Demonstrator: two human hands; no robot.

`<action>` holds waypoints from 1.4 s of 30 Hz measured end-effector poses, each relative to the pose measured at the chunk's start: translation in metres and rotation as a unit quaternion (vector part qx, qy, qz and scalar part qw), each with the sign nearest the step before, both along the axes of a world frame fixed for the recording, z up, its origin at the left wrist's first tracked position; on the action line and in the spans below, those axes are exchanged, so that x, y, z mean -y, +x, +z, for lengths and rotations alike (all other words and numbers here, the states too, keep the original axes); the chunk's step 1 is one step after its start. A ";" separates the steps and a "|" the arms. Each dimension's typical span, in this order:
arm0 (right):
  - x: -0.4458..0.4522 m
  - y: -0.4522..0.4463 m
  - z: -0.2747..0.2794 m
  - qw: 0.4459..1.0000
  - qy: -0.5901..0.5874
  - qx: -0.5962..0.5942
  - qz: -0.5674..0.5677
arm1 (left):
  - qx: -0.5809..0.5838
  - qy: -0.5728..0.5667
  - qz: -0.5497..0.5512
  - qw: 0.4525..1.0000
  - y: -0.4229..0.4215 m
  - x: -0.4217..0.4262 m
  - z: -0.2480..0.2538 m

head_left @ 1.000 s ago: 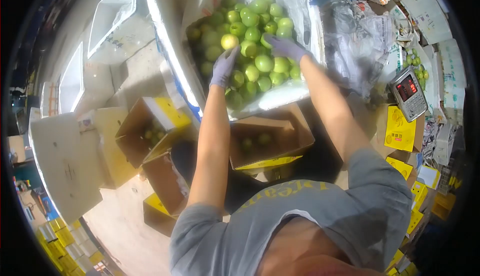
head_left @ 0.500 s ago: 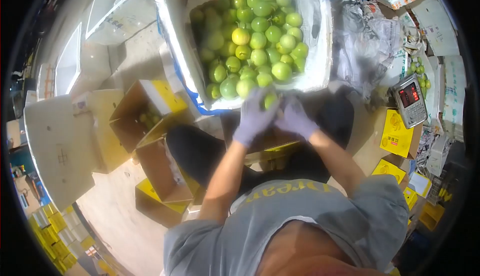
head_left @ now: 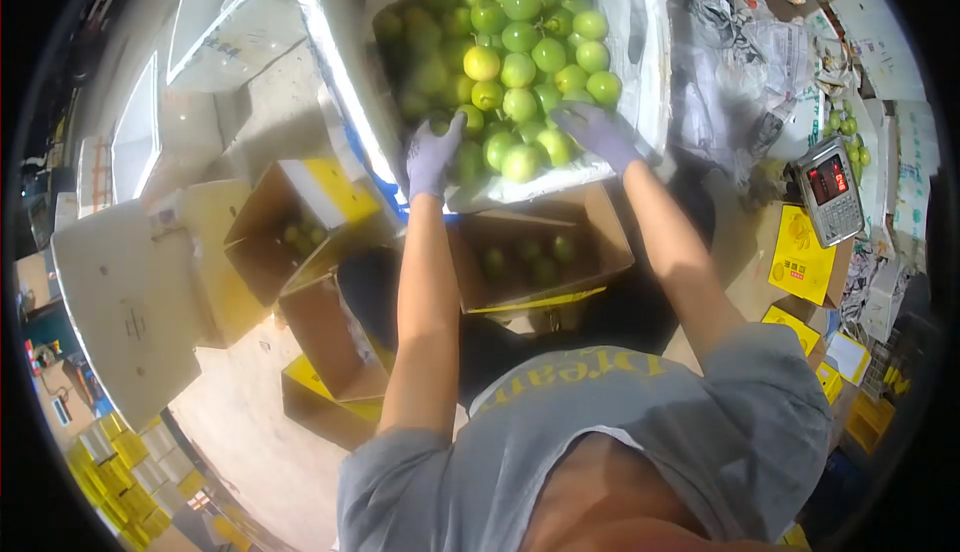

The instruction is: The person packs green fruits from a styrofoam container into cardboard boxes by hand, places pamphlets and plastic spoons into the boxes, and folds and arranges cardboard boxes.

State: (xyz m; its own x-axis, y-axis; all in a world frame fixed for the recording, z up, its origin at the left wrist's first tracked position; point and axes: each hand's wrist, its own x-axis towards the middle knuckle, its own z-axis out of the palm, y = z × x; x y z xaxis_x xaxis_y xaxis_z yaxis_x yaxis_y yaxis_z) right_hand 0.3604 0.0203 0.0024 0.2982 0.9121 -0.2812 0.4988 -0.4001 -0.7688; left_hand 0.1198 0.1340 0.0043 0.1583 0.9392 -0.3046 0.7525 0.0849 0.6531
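Observation:
A white foam box (head_left: pixel 655 62) holds a heap of round green fruits (head_left: pixel 519 70), one or two of them yellowish. My left hand (head_left: pixel 430 160), in a pale purple glove, is at the near left of the heap with thumb and fingers apart. On the right side of the heap, my gloved right hand (head_left: pixel 600 136) reaches over the fruits with fingers stretched out, its fingertips at or touching them. Neither hand visibly holds a fruit. Between my forearms an open cardboard box (head_left: pixel 604 235) sits below the foam box, with several green fruits inside in shadow.
More open cardboard boxes stand at left, one box (head_left: pixel 262 252) with fruits inside. A foam panel (head_left: pixel 120 302) leans beyond them. On the right are crumpled newspaper (head_left: pixel 735 82), a scale display with keypad (head_left: pixel 832 192) and yellow cartons (head_left: pixel 800 262).
My hands were together at the foam box's near edge with a green fruit between them. They have moved apart, left and right over the heap, and that fruit is out of my hands.

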 end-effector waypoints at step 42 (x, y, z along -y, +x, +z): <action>-0.001 0.012 0.021 0.989 -0.097 0.100 -0.044 | -0.162 -0.038 -0.075 0.983 0.006 0.016 0.018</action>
